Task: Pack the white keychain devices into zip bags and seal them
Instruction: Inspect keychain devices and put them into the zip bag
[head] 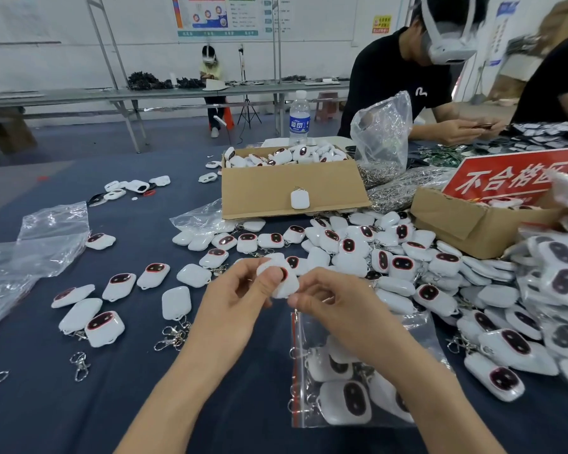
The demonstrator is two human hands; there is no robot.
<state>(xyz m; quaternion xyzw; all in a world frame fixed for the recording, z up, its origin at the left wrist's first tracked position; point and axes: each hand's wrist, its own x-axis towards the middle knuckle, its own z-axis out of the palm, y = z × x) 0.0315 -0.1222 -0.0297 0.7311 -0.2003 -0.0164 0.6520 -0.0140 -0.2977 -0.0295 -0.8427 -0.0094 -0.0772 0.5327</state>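
Note:
I hold one white keychain device (pixel 284 283) above the table, between both hands. My left hand (pixel 240 296) grips it with the thumb across its dark oval face. My right hand (pixel 328 299) pinches its lower right edge. Just below my right forearm lies a clear zip bag (pixel 348 388) with a red seal strip, holding several white devices. A heap of loose devices (pixel 391 253) spreads across the dark blue table to the right, and scattered ones (pixel 118 286) lie to the left.
An open cardboard box (pixel 292 188) full of devices stands behind. A second box (pixel 473 224) with a red sign sits at right, beside bagged devices (pixel 558 283). Empty plastic bags (pixel 46 244) lie left, loose metal clips (pixel 79 365) near front. A person (pixel 407 80) works opposite.

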